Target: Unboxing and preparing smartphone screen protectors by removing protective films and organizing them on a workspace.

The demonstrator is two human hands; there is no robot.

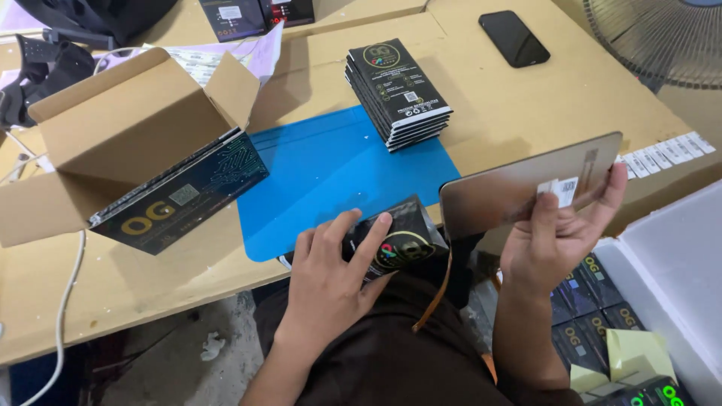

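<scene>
My left hand (331, 278) rests on a flat black package (402, 239) with a round coloured emblem, at the near edge of the blue mat (323, 177); its fingers press on the package. My right hand (560, 225) holds up a thin grey panel (519, 188), tilted, with a small white label under my thumb. A stack of several flat black packages (397, 94) sits at the mat's far right corner.
An open cardboard box (120, 135) with black packages standing in it lies on its side at left. A black phone (514, 37) lies at the back. A fan (662, 37) stands far right. A white bin (677, 263) of small black boxes sits lower right.
</scene>
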